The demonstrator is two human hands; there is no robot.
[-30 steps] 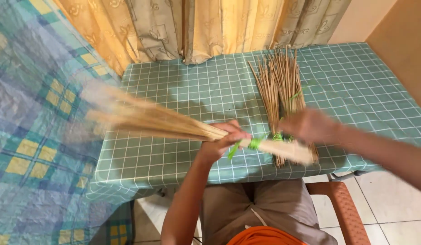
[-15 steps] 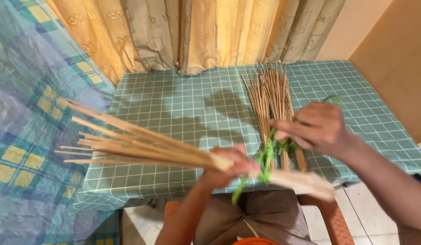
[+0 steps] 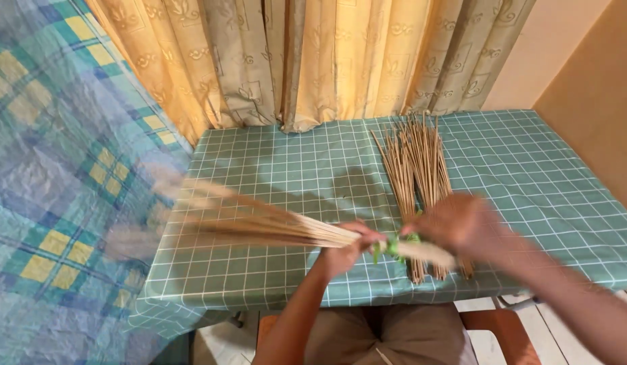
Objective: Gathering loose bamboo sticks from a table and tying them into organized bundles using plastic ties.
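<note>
My left hand (image 3: 346, 249) grips a bundle of thin tan sticks (image 3: 259, 222) near its bound end; the loose ends fan out to the left, blurred by motion. A green strip (image 3: 393, 247) wraps the bundle just right of that hand. My right hand (image 3: 462, 226) is closed around the bundle's short end and the green strip, also blurred. Both hands hover over the near edge of a table with a green checked cloth (image 3: 293, 169).
A loose pile of the same tan sticks (image 3: 418, 159) lies on the cloth behind my right hand. Yellow patterned curtains (image 3: 313, 61) hang behind the table. A blue and yellow plaid fabric (image 3: 50, 203) fills the left side. An orange chair edge (image 3: 509, 331) shows below.
The bundle has swung lower and flatter, its fanned ends now over the table's left edge. My right hand dropped from above the green strip down onto the bundle's end.
</note>
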